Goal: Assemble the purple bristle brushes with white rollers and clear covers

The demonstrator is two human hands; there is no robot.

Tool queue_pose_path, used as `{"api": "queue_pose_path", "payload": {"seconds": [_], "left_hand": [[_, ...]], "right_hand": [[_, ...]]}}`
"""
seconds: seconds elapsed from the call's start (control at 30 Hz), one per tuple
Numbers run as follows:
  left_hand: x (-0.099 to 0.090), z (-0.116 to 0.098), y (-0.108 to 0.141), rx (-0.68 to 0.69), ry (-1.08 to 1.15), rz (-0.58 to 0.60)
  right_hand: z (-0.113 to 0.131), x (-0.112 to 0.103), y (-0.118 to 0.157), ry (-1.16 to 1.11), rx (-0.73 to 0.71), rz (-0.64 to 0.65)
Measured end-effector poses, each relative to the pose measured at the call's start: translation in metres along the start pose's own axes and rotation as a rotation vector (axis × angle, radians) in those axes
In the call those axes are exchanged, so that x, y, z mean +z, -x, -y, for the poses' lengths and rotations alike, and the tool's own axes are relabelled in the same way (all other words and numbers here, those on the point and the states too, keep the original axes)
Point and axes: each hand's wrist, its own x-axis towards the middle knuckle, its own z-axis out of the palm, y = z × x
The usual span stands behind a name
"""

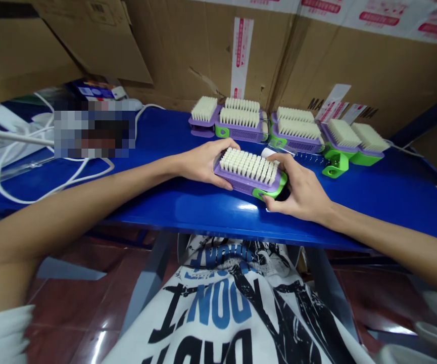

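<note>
My left hand (203, 163) and right hand (301, 187) grasp one brush (248, 169), bristle-side up, near the table's (191, 207) front edge; I count seven bristle blocks (299, 129) toward its far edge.

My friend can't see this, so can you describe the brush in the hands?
Find the blue table. Between the left hand and right hand is a purple-and-green brush, bristles up. Other brushes sit farther back; only this one is held.
</note>
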Motion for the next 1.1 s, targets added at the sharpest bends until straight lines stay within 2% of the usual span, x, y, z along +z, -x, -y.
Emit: {"api": "queue_pose_path", "payload": {"seconds": [0.1,0.3,0.47,0.57,0.67,0.77,0.93,1.03,1.1], "left_hand": [[0.002,-0.004,0.001,0.004,-0.007,0.002],[0.004,-0.005,0.002,-0.009,-0.027,-0.015],[0.003,-0.007,0.007,-0.067,-0.114,-0.032],[0.002,-0.020,0.011,-0.117,-0.229,-0.030],[0.002,-0.040,0.014,-0.198,-0.378,0.006],[0.002,-0.059,0.015,-0.320,-0.498,0.029],[0.012,-0.083,0.017,-0.478,-0.609,-0.012],[0.017,-0.091,0.019,-0.508,-0.655,-0.040],[0.016,-0.088,0.020,-0.506,-0.645,-0.055]], "right_hand": [[0.000,-0.004,0.002,-0.036,0.021,0.012],[-0.017,-0.001,-0.003,-0.171,0.054,0.029],[0.000,-0.001,-0.002,0.043,0.071,0.052],[0.017,0.003,-0.008,0.164,0.131,0.079],[0.027,0.013,-0.021,0.135,0.166,0.074],[0.029,0.027,-0.034,0.072,0.183,0.042],[0.027,0.042,-0.044,0.018,0.200,0.000],[0.030,0.040,-0.045,0.092,0.210,0.038],[0.032,0.036,-0.045,0.147,0.227,0.063]]}}
